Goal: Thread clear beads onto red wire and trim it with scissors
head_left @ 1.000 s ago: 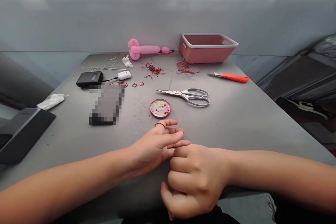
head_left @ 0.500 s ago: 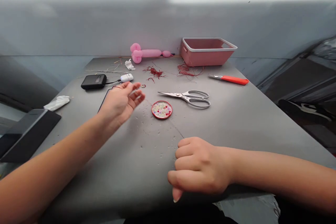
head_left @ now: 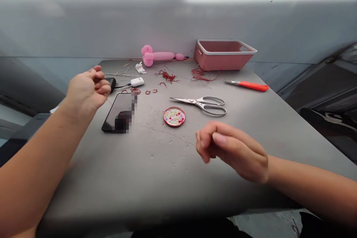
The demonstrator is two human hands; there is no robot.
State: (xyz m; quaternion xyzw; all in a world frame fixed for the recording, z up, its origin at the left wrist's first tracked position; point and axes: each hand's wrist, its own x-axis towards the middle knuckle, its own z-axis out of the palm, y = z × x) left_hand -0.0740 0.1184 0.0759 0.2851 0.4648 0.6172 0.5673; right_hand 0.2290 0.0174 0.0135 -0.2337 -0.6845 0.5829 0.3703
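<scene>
A shallow round dish with a red rim (head_left: 174, 126) holds a single spread of small beads (head_left: 173, 116), mostly milky white with some lilac and red ones. Beyond the dish and to its right is a pink basket (head_left: 220, 61) with a pale rim; its inner wall shows, but its bottom is hidden.

A very fine thread (head_left: 181, 139) crosses just on the near side of the dish. The person's right hand (head_left: 220, 145), nearer than the dish and to its right, is curled with the thread between its fingertips. The left hand (head_left: 90, 85), well to the left of the dish and farther back, is closed on the thread's other end.

The grey desk (head_left: 259, 130) is speckled with tiny clear bits on the dish's near side. Scissors (head_left: 198, 101) lie just beyond and right of the dish, and an orange-handled knife (head_left: 253, 86) farther right. A phone (head_left: 117, 109), partly pixelated, lies to its left. Behind the dish are a tangle of red cord (head_left: 168, 77) and a pink twisted balloon (head_left: 163, 56), then a plain grey wall (head_left: 111, 26) with bright panels above.
</scene>
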